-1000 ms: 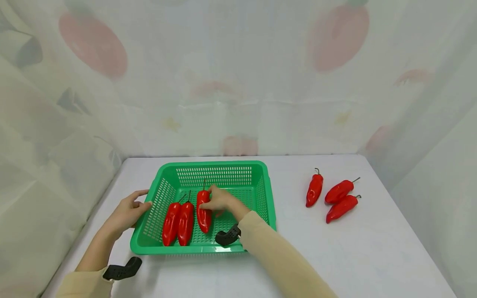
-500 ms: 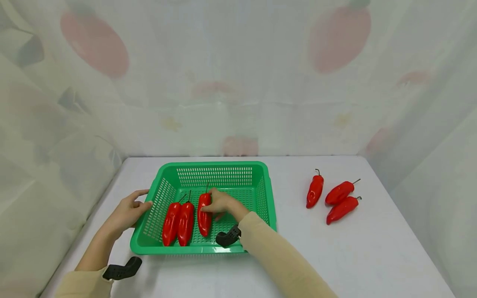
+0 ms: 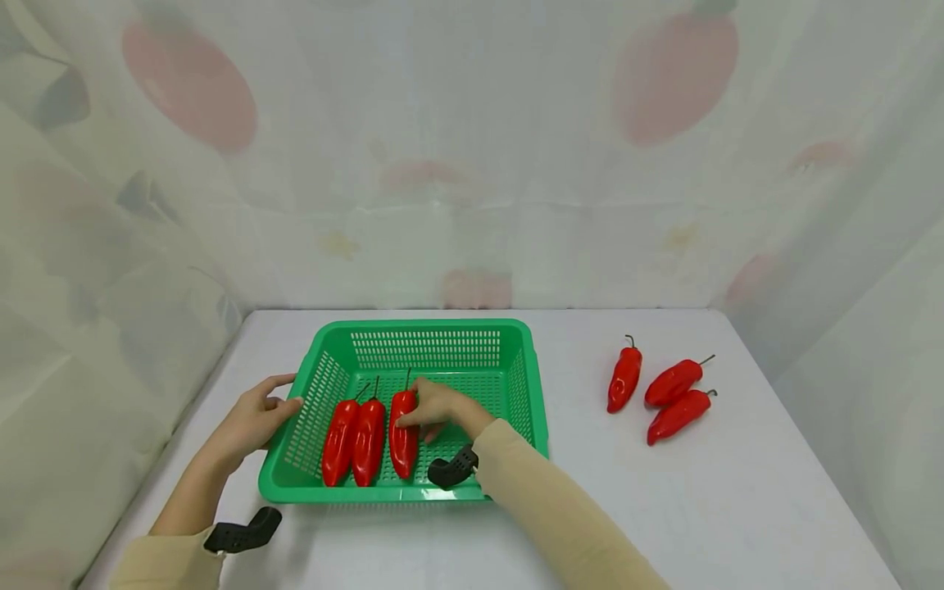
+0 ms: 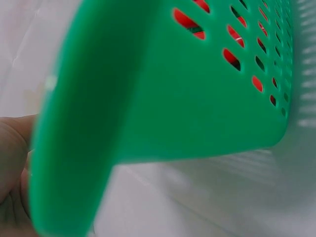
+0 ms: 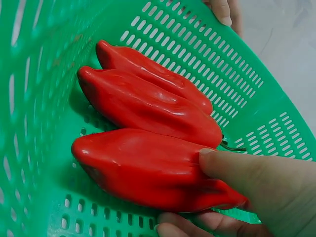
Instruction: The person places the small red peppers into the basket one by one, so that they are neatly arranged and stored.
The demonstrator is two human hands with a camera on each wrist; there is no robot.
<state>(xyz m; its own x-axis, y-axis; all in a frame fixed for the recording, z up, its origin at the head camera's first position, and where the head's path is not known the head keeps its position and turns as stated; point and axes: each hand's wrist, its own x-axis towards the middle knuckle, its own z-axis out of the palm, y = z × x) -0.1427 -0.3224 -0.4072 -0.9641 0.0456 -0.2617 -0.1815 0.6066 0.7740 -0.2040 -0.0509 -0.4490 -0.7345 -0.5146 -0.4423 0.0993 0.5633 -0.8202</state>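
Inside a green plastic basket (image 3: 442, 494), my right hand (image 3: 441, 406) pinches a red pepper (image 3: 402, 447) by its stem half. In the right wrist view the thumb (image 5: 232, 165) lies on top of this pepper and the fingers curl beneath it. Two more red peppers lie side by side to its left, the middle pepper (image 3: 368, 442) and the outer pepper (image 3: 339, 442), stems pointing away. At the basket's left side my left hand (image 3: 254, 419) grips the rim, thumb at the top edge; its other fingers are partly hidden behind the wall.
On the white table (image 3: 708, 508), right of the basket, lie three loose red peppers: one upright-lying pepper (image 3: 624, 378) and two touching ones, an upper pepper (image 3: 673, 382) and a lower pepper (image 3: 677, 416). A printed curtain (image 3: 472, 164) hangs behind the table.
The pepper in my right hand has shifted toward the near side of the basket, into line with the other two. My left hand stays on the rim.
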